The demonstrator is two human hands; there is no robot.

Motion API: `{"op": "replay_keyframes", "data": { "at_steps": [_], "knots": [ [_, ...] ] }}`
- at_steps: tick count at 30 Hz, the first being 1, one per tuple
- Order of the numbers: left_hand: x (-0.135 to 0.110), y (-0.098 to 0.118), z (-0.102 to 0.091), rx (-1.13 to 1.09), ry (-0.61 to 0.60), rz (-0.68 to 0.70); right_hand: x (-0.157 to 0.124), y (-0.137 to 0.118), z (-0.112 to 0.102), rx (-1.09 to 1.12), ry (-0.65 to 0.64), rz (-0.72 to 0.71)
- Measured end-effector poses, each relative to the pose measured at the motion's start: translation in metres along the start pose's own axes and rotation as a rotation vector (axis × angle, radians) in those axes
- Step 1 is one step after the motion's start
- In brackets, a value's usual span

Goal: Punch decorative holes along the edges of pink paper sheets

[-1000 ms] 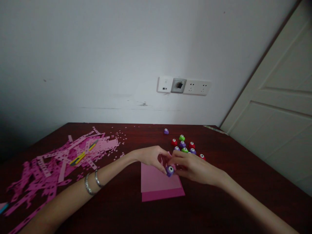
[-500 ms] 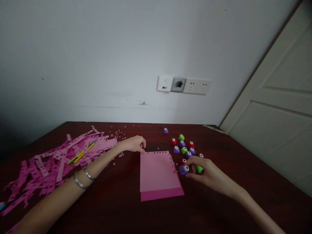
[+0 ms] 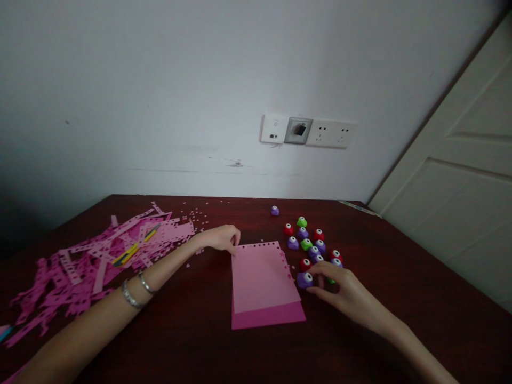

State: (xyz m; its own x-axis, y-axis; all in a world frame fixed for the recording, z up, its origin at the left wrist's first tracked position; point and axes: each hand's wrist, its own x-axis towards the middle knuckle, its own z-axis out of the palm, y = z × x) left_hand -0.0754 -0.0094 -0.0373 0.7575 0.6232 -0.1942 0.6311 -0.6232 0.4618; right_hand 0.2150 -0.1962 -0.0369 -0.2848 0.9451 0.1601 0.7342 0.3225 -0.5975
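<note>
My left hand (image 3: 221, 238) pinches the top left corner of a light pink sheet of paper (image 3: 262, 277). Small holes run along the sheet's top edge and down its right side. Beneath it lies a darker pink sheet (image 3: 269, 317), showing at the bottom and right. Thumb and fingers of my right hand (image 3: 340, 286) are closed on a purple craft punch (image 3: 304, 280), just right of the paper's edge. Behind that hand stand several more small punches, among them a red one (image 3: 305, 265) and a green one (image 3: 306, 244); the hand partly hides some.
Punched pink paper strips (image 3: 86, 266) pile up on the left, with a yellow cutter knife (image 3: 134, 249) on top. Tiny paper bits (image 3: 194, 216) lie scattered near the back. A lone purple punch (image 3: 274, 211) stands near the wall. Wall sockets (image 3: 332, 134) sit above the table.
The light pink sheet has turned slightly counterclockwise over the darker one, its top left corner in my left hand. My right hand keeps the purple punch beside the paper. The view has shifted a little.
</note>
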Motion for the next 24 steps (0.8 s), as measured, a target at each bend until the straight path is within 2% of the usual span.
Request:
{"op": "replay_keyframes", "data": {
  "at_steps": [8,15,24],
  "knots": [
    [0.002,-0.011,-0.007,-0.459,-0.110,-0.011,0.002,0.005,0.002,0.023,0.000,0.014],
    [-0.009,-0.005,-0.022,-0.529,-0.065,-0.102,0.002,0.006,0.005,0.024,0.010,0.014],
    [-0.009,-0.008,-0.021,-0.659,-0.053,-0.220,0.002,0.006,0.008,0.000,0.025,0.024]
  ]
}}
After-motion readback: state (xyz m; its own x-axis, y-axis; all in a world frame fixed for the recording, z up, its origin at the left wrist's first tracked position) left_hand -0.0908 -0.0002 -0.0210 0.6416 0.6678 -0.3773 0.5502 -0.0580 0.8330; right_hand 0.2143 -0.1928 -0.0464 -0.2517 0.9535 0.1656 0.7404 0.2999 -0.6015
